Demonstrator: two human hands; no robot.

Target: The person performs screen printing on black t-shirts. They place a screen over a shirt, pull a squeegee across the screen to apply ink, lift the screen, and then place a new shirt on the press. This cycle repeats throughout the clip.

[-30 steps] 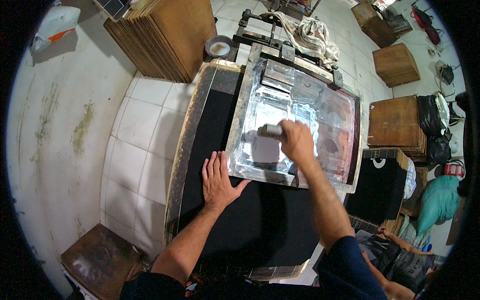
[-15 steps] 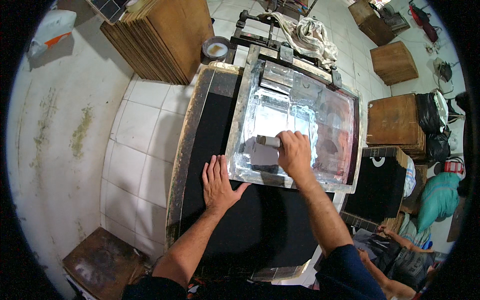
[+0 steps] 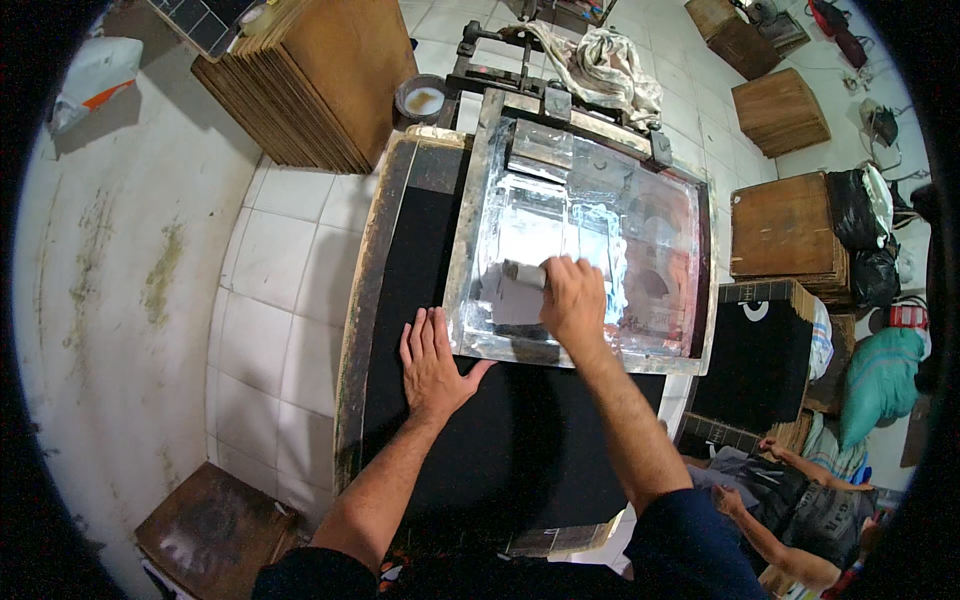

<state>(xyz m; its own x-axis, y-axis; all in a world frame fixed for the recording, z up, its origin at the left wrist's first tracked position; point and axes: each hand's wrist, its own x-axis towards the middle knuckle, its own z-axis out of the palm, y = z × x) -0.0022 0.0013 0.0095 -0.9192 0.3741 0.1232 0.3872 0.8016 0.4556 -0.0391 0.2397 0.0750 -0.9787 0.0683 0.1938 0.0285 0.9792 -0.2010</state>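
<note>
The grey squeegee point(image 3: 522, 272) is gripped in the closed right hand point(image 3: 577, 300), over the glossy, ink-smeared inside of the screen frame point(image 3: 464, 235); that hand hides the tool's far end. Clocking from the frame's centre, the left hand point(image 3: 432, 365) lies open and flat between seven and eight, on black fabric point(image 3: 510, 450) partly covered by the frame. A bowl point(image 3: 420, 100) and upright boards point(image 3: 345, 85) crowd ten o'clock; a crumpled cloth point(image 3: 625, 85) drapes the hinge bar between twelve and one. Around five, a co-worker point(image 3: 800, 520) is cut off by the dark rim, their work hard to make out.
</note>
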